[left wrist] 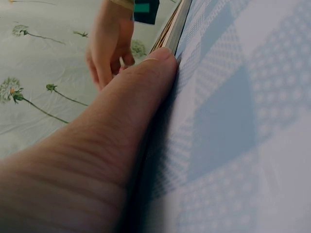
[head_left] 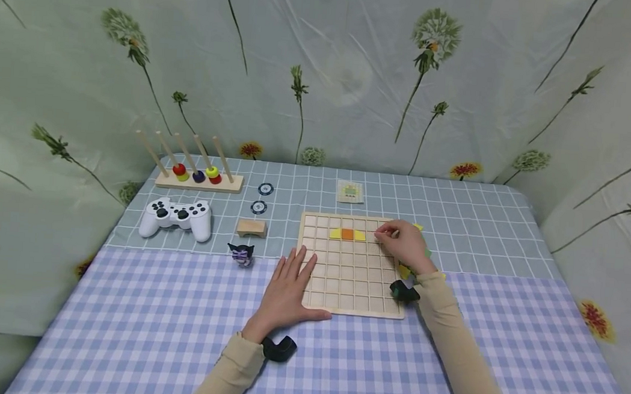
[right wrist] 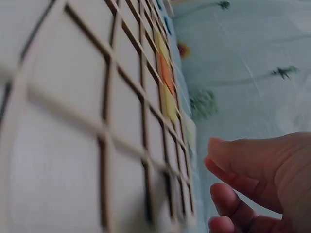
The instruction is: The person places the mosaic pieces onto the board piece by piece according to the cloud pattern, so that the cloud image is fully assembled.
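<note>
Partly behind right hand [head_left: 406, 245]; pieces [head_left: 404, 272] (yellow)

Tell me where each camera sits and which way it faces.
Head: worn on the head, facing forward and down at the grid board; left hand, right hand and sleeves show.
Left wrist: on that wrist, looking past the left thumb; the right hand shows beyond.
Right wrist: on that wrist, facing across the board; right fingers show.
Shared: head and right wrist both show the orange tile.
</note>
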A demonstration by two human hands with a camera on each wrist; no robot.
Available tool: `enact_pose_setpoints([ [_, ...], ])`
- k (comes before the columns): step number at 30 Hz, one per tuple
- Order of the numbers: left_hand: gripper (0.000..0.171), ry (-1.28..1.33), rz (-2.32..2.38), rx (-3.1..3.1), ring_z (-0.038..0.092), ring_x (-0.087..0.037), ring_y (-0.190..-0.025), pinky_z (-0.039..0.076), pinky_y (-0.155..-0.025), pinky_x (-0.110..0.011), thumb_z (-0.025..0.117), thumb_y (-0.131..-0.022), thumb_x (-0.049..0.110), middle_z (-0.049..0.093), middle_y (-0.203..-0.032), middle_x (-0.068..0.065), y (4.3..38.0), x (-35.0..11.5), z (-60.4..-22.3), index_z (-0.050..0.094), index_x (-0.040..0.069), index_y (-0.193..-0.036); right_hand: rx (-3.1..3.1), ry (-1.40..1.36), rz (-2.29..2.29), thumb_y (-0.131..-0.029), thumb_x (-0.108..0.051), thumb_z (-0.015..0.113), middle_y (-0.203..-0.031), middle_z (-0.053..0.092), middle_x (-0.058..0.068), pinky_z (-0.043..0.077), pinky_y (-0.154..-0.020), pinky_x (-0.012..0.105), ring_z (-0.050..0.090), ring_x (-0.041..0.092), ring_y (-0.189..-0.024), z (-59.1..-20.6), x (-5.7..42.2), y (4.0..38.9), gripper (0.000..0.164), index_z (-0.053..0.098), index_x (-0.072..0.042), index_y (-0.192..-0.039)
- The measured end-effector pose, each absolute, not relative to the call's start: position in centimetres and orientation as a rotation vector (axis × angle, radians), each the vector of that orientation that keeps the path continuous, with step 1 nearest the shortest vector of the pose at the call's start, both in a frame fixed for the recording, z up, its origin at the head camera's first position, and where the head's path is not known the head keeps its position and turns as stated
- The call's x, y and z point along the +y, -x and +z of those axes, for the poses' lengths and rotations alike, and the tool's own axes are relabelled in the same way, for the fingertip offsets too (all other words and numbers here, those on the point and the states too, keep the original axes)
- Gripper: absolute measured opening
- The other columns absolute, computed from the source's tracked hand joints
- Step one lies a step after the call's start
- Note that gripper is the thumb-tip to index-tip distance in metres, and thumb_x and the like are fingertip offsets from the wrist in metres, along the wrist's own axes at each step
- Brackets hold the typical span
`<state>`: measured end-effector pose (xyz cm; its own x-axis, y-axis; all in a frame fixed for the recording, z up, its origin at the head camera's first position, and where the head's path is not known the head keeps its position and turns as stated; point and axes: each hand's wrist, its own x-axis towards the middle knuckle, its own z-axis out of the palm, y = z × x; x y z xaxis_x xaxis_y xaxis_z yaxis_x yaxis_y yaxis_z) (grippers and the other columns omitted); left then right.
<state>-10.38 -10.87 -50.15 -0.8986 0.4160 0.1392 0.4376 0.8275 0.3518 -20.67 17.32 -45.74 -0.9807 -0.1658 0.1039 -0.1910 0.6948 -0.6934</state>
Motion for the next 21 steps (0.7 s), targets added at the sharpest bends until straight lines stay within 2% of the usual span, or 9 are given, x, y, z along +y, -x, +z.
enact_pose_setpoints([
  [10,0.118,0.701,-0.568,-2.935,0.003,-0.032,-0.143,0.003,-0.114,-0.044,0.063,-0.065,0.078,0.01,-0.156,-0.017,10.4,-11.1,-50.2,0.021,0.008,-0.152,-2.979,-0.216,1.075,-0.086,-0.015,0.07,-0.082,0.06,0.009,0.041,-0.059,0.032,0.05,0.022,-0.07,-45.0,21.8,19.6,0.016,0.072,-0.001,-0.092],
  [21,0.119,0.711,-0.565,-2.91,0.004,-0.033,-0.142,0.003,-0.114,-0.045,0.062,-0.065,0.079,0.011,-0.156,-0.017,10.5,-11.1,-50.4,0.021,0.009,-0.152,-3.105,-0.311,0.984,-0.085,-0.011,0.071,-0.095,0.064,0.014,0.048,-0.073,0.045,0.055,0.03,-0.086,-45.5,23.0,19.5,0.02,0.072,0.0,-0.101],
])
